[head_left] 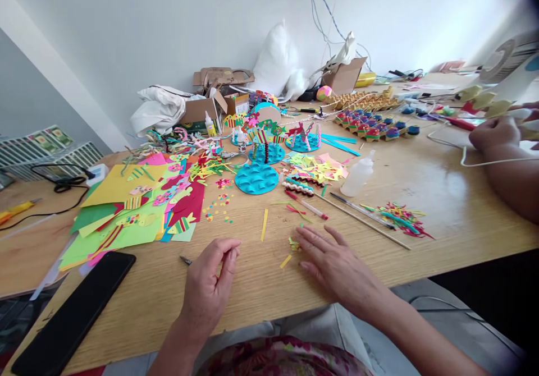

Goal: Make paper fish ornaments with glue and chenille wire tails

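My left hand point(209, 286) is closed just above the near table edge, thumb and forefinger pressed together; whatever may be in the pinch is hidden. A dark pointed tip point(185, 260) sticks out behind that hand, the rest of it covered. Palm down, my right hand point(330, 261) rests on the table with its fingers stretched out. Its fingertips touch small yellow-green paper scraps point(293, 244). One short yellow strip point(286, 261) lies beside the thumb, and a longer yellow strip point(264, 225) lies between the two hands, farther back.
Coloured paper sheets point(143, 210) and a black phone point(80, 314) lie left. Blue-painted discs point(256, 178) stand mid-table. A wooden stick point(362, 220), a red pen point(306, 204), and a white squeeze bottle point(357, 175) are right. Another person's hand point(497, 137) works far right near painted egg trays point(374, 124).
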{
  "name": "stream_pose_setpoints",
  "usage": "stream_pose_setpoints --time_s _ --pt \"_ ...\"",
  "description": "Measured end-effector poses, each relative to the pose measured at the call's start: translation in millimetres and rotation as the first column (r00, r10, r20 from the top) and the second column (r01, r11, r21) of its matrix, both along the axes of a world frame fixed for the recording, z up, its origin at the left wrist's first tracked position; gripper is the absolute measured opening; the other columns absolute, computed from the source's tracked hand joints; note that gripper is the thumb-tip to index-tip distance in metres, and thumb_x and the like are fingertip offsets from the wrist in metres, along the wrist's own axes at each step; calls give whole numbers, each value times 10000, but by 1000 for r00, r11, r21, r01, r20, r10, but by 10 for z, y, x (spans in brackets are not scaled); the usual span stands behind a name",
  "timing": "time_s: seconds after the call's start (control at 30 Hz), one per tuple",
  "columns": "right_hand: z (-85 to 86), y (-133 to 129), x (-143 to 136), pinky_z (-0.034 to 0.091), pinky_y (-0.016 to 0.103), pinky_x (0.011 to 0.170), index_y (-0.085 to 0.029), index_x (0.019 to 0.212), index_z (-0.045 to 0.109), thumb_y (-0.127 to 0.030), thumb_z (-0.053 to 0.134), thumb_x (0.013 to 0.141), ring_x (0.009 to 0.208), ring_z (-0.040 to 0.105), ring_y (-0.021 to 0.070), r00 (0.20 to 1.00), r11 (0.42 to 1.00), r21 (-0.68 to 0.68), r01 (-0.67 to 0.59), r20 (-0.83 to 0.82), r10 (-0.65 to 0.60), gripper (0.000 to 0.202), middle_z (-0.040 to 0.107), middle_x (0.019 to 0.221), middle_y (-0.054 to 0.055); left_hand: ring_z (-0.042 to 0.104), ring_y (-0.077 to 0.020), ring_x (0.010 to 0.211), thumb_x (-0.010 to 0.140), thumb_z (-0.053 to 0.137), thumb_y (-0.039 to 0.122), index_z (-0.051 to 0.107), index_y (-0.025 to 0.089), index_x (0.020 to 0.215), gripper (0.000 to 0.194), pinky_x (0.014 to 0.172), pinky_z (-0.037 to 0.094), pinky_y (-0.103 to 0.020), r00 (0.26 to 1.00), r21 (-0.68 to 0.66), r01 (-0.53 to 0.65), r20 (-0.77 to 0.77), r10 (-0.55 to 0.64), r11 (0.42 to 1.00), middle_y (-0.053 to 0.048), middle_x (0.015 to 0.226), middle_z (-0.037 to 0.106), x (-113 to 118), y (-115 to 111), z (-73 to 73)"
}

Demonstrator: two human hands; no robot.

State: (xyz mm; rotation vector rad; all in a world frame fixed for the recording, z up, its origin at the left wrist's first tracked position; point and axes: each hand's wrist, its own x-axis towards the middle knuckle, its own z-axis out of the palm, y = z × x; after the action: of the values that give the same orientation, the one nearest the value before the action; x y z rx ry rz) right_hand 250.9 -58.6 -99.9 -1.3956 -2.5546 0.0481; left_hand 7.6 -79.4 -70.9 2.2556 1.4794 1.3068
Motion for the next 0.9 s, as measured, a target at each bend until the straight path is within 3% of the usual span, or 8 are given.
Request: stream_pose_setpoints --time_s 0.23,0.43,0.57,0.77,0.9 --pt "39 100 -99 391 427 968 -50 1174 537 -260 446 857 1157 483 268 994 993 -56 104 30 -102 391 515 1257 187 629 -110 668 837 450 135 557 185 902 134 611 491 -187 1000 10 21 -16 -21 1000 -12 735 648 57 13 -7" --pt "55 -185 -363 370 445 990 -89 1232 495 -273 454 854 1184 456 253 998 993 -113 -41 -57 35 423 480 1301 151 635 -122 667 837 441 160 576 185 893 148 607 501 -202 1000 -21 11 -20 -12 1000 -21 731 656 67 12 -18" --pt "30 -272 -288 321 493 1013 -141 1252 477 -297 446 863 1201 439 242 991 990 -95 -108 -93 99 420 465 1321 115 634 -124 652 830 448 165 581 185 874 142 591 500 -205 1000 -19 9 -14 -10 1000 -18 714 657 50 16 5" --pt "-54 -221 79 361 498 980 -88 1259 466 -293 400 877 1201 436 272 994 994 -1 106 2 -106 438 450 1319 171 635 -119 650 826 457 157 583 184 867 135 599 497 -199 1000 -21 12 -1 -12 1000 -10 713 657 45 26 -4" --pt "-101 -256 -2 411 471 950 -49 1238 484 -297 403 871 1173 466 284 989 989 4 145 -28 -145 450 489 1275 198 630 -114 655 824 463 149 582 186 859 129 610 493 -192 1000 -8 24 -7 -24 1000 -6 710 650 77 27 -7"
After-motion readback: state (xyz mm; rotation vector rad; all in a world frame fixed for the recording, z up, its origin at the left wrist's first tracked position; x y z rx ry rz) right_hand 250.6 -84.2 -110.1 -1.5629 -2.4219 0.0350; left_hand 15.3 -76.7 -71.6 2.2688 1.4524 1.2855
